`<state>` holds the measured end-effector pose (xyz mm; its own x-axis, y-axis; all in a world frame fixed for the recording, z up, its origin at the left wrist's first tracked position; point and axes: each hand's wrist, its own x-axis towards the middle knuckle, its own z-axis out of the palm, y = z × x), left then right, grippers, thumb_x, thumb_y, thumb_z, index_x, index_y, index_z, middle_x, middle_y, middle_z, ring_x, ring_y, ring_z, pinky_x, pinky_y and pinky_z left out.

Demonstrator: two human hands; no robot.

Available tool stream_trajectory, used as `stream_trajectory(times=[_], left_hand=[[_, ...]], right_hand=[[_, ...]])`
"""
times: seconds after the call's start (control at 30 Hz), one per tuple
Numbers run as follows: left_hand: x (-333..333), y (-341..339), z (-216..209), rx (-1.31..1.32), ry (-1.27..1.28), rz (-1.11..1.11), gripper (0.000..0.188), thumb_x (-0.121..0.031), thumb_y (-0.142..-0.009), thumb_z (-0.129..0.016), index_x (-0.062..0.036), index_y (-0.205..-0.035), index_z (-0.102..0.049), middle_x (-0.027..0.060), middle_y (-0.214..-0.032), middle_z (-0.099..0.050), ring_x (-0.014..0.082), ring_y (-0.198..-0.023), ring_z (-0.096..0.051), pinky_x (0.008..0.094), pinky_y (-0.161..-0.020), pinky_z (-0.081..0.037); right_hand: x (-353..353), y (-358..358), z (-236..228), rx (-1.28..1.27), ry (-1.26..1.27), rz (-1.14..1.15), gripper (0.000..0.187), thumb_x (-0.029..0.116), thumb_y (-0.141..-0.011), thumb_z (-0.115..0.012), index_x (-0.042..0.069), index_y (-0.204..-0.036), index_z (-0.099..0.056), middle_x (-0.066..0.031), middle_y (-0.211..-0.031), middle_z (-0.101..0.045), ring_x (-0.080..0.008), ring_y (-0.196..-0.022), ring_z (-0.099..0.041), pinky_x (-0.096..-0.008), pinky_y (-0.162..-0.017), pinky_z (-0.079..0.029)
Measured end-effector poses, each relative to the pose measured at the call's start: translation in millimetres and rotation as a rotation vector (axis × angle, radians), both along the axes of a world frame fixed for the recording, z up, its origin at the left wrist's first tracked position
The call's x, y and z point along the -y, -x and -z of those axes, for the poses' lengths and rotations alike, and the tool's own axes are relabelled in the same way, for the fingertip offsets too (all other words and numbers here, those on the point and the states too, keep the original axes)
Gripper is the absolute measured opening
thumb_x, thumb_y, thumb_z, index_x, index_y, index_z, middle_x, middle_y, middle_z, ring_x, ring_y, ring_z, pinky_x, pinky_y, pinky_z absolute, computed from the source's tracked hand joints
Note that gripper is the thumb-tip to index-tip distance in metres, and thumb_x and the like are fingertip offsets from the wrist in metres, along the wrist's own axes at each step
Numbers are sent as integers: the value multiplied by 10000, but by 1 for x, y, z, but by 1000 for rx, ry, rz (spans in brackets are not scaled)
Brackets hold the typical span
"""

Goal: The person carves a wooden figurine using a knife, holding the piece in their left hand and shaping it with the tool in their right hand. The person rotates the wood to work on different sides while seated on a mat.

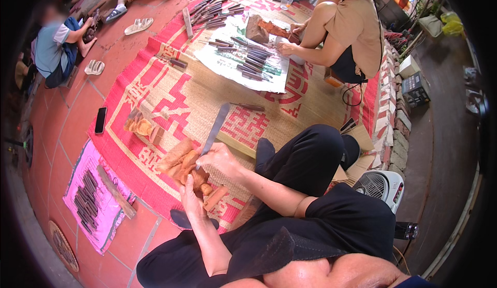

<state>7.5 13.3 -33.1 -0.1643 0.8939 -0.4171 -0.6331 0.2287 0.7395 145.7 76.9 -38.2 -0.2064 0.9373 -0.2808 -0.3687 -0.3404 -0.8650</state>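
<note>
A reddish-brown wood carving (182, 165) with rounded, figured shapes and a squared base end leans in front of my crossed legs. My left hand (192, 200) grips its near lower side, with the fingers partly hidden by the wood. My right hand (220, 158) is closed round a long, flat grey tool (216, 125) with a rounded end, like a file or blade. The tool slants up and away from the carving, and its lower end meets the wood between my hands. A smaller wood carving (142, 125) lies on the mat just beyond.
A red and tan woven mat (207, 89) covers the tiles. A pink cloth (96, 200) holds dark carving tools and a wooden stick (115, 191). A phone (101, 120) lies left, a fan (380, 187) right. Opposite, a co-worker (352, 34) handles wood beside more tools (256, 60).
</note>
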Motion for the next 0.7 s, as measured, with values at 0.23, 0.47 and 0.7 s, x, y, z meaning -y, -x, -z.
stream_trajectory(times=[0.23, 0.47, 0.7], left_hand=[[0, 3, -3, 20, 5, 11, 663, -161, -916, -593, -94, -1437, -190, 149, -1327, -453, 286, -1142, -537, 413, -890, -512], [-1, 2, 11, -15, 14, -9, 626, -164, -920, -587, -83, -1416, -214, 148, -1297, -477, 281, -1083, -571, 400, -872, -519], [-1, 4, 1, 15, -10, 19, 625, -155, -917, -589, -79, -1417, -221, 145, -1313, -467, 275, -1121, -550, 402, -896, -508]], right_hand=[[2, 1, -11, -75, -19, -88, 227, 51, -765, -695, -11, -976, -640, -35, -858, -657, -109, -806, -610, -261, -759, -477], [-1, -4, 4, -6, 9, -16, 269, 46, -763, -698, -3, -1021, -638, -38, -878, -666, -108, -844, -613, -266, -785, -471], [3, 2, -4, -120, -18, -74, 210, 44, -761, -698, -5, -959, -648, -35, -860, -659, -106, -816, -608, -264, -771, -472]])
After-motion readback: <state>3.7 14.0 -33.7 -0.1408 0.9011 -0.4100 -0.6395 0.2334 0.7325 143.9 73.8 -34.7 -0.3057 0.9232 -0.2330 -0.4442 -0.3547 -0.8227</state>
